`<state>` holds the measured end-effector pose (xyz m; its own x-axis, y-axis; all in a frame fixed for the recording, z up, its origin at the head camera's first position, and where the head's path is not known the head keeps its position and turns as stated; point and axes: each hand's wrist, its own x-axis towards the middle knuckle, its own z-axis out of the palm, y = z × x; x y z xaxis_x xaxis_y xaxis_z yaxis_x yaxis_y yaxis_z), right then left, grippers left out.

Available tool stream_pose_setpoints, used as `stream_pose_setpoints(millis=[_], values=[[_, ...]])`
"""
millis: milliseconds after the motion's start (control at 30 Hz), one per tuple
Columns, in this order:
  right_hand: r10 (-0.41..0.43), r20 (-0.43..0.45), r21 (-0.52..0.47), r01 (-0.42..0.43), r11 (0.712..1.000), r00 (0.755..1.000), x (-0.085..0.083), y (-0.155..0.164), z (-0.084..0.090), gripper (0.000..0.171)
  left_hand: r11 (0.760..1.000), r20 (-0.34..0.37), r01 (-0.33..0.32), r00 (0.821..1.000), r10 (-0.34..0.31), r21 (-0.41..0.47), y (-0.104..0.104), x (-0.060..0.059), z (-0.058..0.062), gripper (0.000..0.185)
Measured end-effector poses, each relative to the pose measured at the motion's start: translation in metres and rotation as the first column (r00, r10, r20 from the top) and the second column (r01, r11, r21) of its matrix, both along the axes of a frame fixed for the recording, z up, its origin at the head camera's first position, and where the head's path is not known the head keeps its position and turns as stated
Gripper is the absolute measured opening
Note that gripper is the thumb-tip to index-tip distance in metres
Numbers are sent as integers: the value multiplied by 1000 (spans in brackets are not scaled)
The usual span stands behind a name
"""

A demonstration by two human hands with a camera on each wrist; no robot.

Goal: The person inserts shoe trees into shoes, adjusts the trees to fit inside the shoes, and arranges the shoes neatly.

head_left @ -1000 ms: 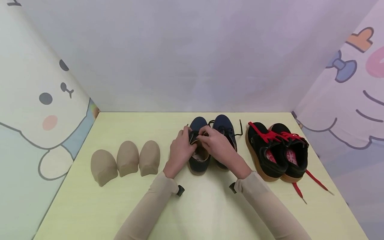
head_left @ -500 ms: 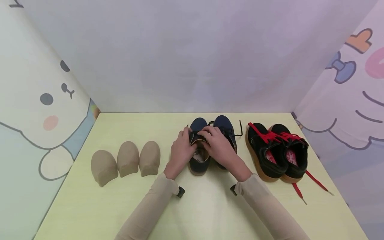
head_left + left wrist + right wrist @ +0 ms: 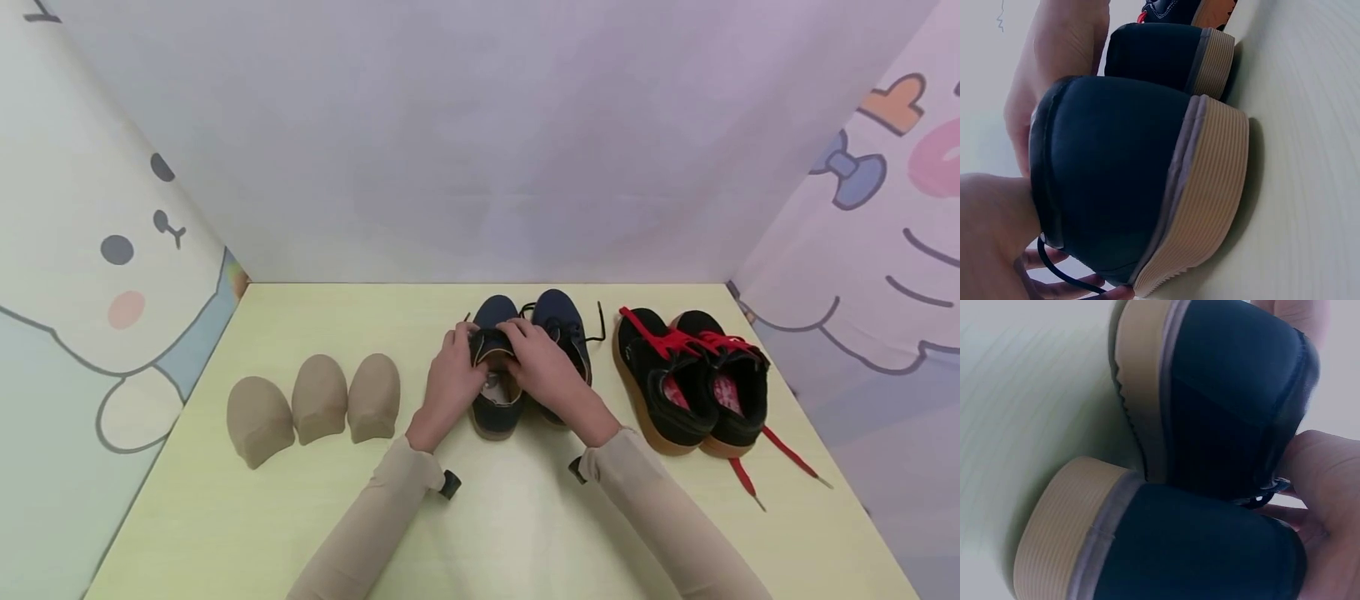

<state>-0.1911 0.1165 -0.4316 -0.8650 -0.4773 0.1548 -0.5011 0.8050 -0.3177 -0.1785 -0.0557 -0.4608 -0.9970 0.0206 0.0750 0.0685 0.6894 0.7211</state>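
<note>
Three tan rounded fabric shoe inserts (image 3: 318,406) lie in a row on the pale yellow-green counter (image 3: 225,517). A pair of black suede sneakers with red laces (image 3: 693,379) stands at the right.

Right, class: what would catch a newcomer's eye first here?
Mid-table, the left hand and right hand hold the tongue of a dark navy canvas shoe, its partner beside it. To the right stand black sneakers with red laces; to the left lie three tan rounded shoe inserts.

Head view: looking forward and down from above, taking in the whole table (image 3: 225,517). Left wrist view: sitting very close, low, facing the navy shoe's (image 3: 1122,181) heel. Right wrist view: likewise, from the other side. All three are sharing that shoe.
</note>
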Motion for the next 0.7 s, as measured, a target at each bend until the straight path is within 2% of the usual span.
stream_pose_setpoints(millis=[267,533,700], values=[[-20,6,7,20,1000,1000,0,-3,0,53,1000,-3,-6,1000,6,-3,1,0,-2,56],[-31,9,-9,31,999,999,-3,-4,-2,50,998,-46,-20,999,17,-52,1,-3,-3,50],[-41,4,-15,41,999,999,-3,-6,0,49,996,-49,-37,998,34,-78,2,-3,-1,49]])
